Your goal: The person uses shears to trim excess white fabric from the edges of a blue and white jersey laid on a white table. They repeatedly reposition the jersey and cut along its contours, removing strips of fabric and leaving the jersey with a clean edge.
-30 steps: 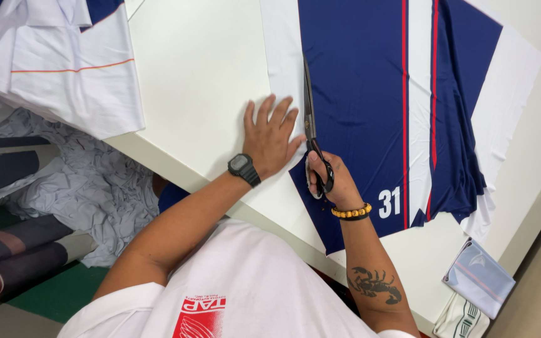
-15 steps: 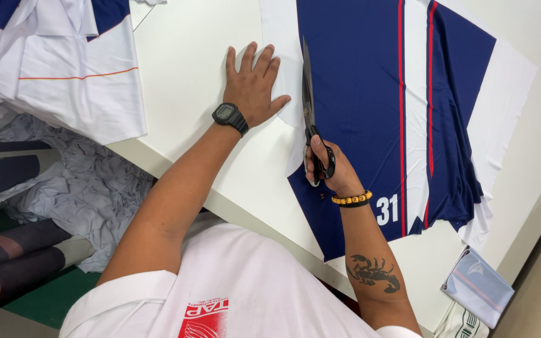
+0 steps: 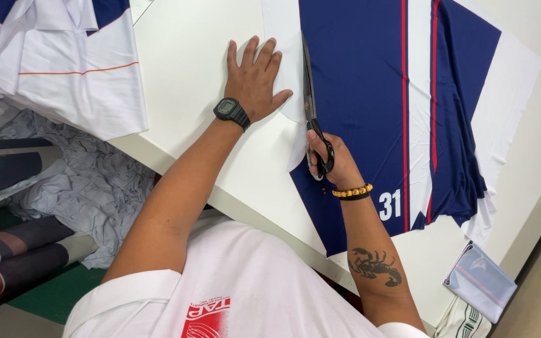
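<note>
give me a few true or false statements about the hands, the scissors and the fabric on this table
1. The right hand holds black-handled scissors. True.
2. The left hand is lifted clear of the table. False: it lies flat, fingers spread, on the white table and the white edge of the fabric.
3. The scissors lie along the seam between the navy fabric panel and its white margin. True.
4. The left wrist bears a beaded bracelet. False: it bears a black wristwatch; the beaded bracelet is on the right wrist.
5. The navy panel is plain. False: red and white stripes run along it.
</note>
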